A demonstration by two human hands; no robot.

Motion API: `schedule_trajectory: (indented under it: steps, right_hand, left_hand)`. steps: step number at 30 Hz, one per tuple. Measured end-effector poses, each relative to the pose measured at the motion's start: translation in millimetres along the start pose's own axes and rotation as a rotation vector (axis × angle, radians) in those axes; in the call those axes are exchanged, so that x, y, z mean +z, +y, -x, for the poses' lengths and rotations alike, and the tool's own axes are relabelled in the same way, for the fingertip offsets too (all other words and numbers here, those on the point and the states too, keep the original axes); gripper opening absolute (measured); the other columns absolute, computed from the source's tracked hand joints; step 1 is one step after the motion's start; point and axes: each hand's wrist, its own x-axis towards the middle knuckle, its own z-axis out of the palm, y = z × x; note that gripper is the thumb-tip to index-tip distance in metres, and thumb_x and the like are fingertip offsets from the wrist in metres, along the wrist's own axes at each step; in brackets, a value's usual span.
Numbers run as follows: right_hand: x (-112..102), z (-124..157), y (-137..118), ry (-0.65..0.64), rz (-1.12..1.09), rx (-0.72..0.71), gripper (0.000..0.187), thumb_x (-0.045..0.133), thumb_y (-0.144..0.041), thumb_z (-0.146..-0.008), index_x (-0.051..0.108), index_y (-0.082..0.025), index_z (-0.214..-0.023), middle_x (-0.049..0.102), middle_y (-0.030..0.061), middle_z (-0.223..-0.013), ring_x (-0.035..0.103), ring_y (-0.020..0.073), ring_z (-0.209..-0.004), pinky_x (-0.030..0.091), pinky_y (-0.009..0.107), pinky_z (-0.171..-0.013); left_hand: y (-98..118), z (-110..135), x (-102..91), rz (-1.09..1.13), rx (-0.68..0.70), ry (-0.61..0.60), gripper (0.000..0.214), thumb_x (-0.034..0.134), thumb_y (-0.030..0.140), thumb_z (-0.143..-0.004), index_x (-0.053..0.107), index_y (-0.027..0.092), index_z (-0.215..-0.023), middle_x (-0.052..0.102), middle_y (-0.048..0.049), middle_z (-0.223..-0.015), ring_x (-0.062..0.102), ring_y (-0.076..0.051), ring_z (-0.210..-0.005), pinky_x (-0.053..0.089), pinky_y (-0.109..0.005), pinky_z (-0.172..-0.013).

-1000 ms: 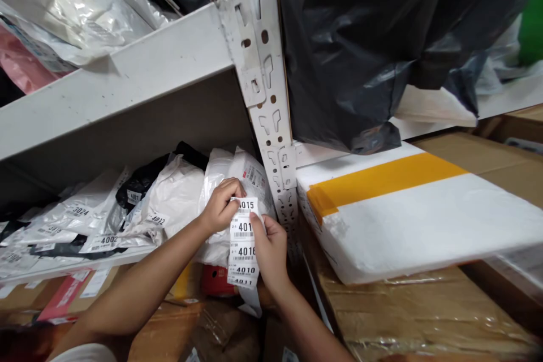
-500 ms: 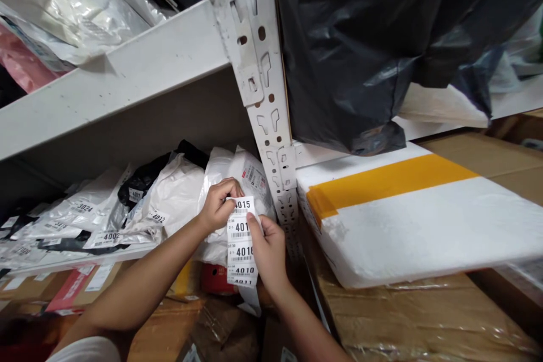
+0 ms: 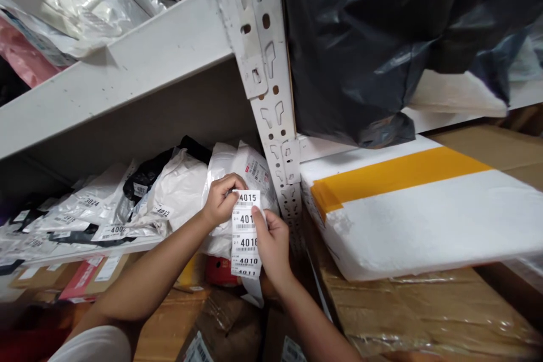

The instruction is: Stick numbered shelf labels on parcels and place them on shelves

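Note:
A strip of white barcode labels [image 3: 245,246] with printed numbers such as 4015 and 4010 hangs between my two hands. My left hand [image 3: 223,199] pinches its upper left corner. My right hand [image 3: 274,243] grips the right edge, its thumb lying over the label below 4015 and covering part of the number. Behind the strip, white plastic mailer bags [image 3: 180,184] lie on the shelf, one labelled 4012. A white parcel with a printed label [image 3: 257,169] sits just behind my left hand, beside the rack post.
The perforated white rack post [image 3: 274,102] stands right of centre. A white shelf beam [image 3: 127,62] crosses the upper left. To the right, a foam box with yellow tape [image 3: 424,215] rests on a carton [image 3: 403,311], below a black plastic bag [image 3: 356,51]. More cartons [image 3: 229,322] lie below.
Both hands and the label strip appear slightly higher and further right. The shelf scene has also shifted right with the view. Both hands keep their hold on the strip.

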Motion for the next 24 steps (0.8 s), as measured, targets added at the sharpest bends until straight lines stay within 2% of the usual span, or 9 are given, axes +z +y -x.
schedule_trajectory:
  steps: [7,10,12,15,17,19,21,24]
  right_hand:
    - [0.0,-1.5,2.8,0.015,-0.023,0.003,0.049,0.063,-0.058,-0.075,0.042,-0.018,-0.056,0.041,-0.0045,-0.051,0.033,0.0075,-0.049,0.028,0.020,-0.044]
    - [0.0,-2.4,5.4,0.024,-0.040,-0.012,0.048,0.065,-0.057,-0.074,0.044,-0.018,-0.055,0.043,-0.0044,-0.051,0.034,0.0073,-0.048,0.028,0.020,-0.044]
    - [-0.3,-5.3,8.8,0.030,-0.061,-0.004,0.047,0.066,-0.057,-0.074,0.047,-0.017,-0.056,0.046,-0.0041,-0.051,0.036,0.0073,-0.047,0.029,0.020,-0.043]
    - [-2.0,-11.1,12.3,0.045,-0.091,0.036,0.046,0.069,-0.056,-0.070,0.050,-0.017,-0.058,0.048,-0.0045,-0.051,0.038,0.0071,-0.046,0.030,0.020,-0.043]
    - [-4.2,-12.7,11.2,0.071,-0.091,0.063,0.046,0.071,-0.056,-0.066,0.049,-0.017,-0.057,0.048,-0.0054,-0.050,0.039,0.0068,-0.044,0.030,0.020,-0.043]
    - [-7.0,-12.1,8.2,0.094,-0.070,0.090,0.046,0.073,-0.057,-0.063,0.050,-0.017,-0.057,0.050,-0.0056,-0.049,0.041,0.0070,-0.044,0.032,0.020,-0.043]
    - [-9.9,-11.1,5.6,0.079,-0.044,0.115,0.045,0.073,-0.058,-0.063,0.054,-0.017,-0.060,0.055,-0.0045,-0.052,0.046,0.0079,-0.045,0.036,0.021,-0.045]
    - [-15.6,-9.6,4.6,-0.032,-0.044,0.171,0.044,0.072,-0.059,-0.065,0.061,-0.017,-0.070,0.062,-0.0019,-0.058,0.054,0.0111,-0.050,0.043,0.023,-0.049]
  left_hand:
    - [0.0,3.7,0.1,-0.066,0.039,0.030,0.016,0.043,0.018,-0.082,0.059,0.017,-0.078,0.063,-0.0047,-0.079,0.059,-0.018,-0.075,0.048,-0.033,-0.072]
    - [-0.7,5.0,0.7,-0.100,0.107,0.049,0.020,0.043,0.016,-0.082,0.063,0.017,-0.083,0.066,-0.0058,-0.084,0.062,-0.018,-0.080,0.050,-0.034,-0.074]
    - [-0.6,4.4,0.4,-0.150,0.164,0.070,0.027,0.041,0.015,-0.083,0.065,0.017,-0.097,0.068,-0.0069,-0.093,0.064,-0.019,-0.087,0.051,-0.034,-0.079]
    - [0.2,1.7,-2.1,-0.253,0.273,0.053,0.037,0.040,0.018,-0.088,0.060,0.019,-0.119,0.064,-0.0099,-0.117,0.059,-0.021,-0.111,0.048,-0.039,-0.093]
    - [0.3,0.1,-4.0,-0.268,0.381,-0.046,0.033,0.038,0.024,-0.093,0.061,0.021,-0.116,0.064,-0.0098,-0.120,0.054,-0.022,-0.120,0.043,-0.043,-0.100]
    - [-1.1,-0.4,-5.1,-0.241,0.428,-0.144,0.036,0.032,0.033,-0.097,0.065,0.020,-0.102,0.069,-0.0085,-0.106,0.057,-0.022,-0.114,0.041,-0.045,-0.101]
    - [-3.5,-0.1,-4.9,-0.224,0.369,-0.143,0.046,0.028,0.044,-0.099,0.066,0.018,-0.094,0.069,-0.0085,-0.095,0.061,-0.022,-0.104,0.042,-0.045,-0.097]
    - [-5.0,-0.2,-3.9,-0.239,0.309,-0.166,0.056,0.025,0.054,-0.097,0.066,0.017,-0.086,0.068,-0.0082,-0.088,0.061,-0.023,-0.099,0.043,-0.042,-0.093]
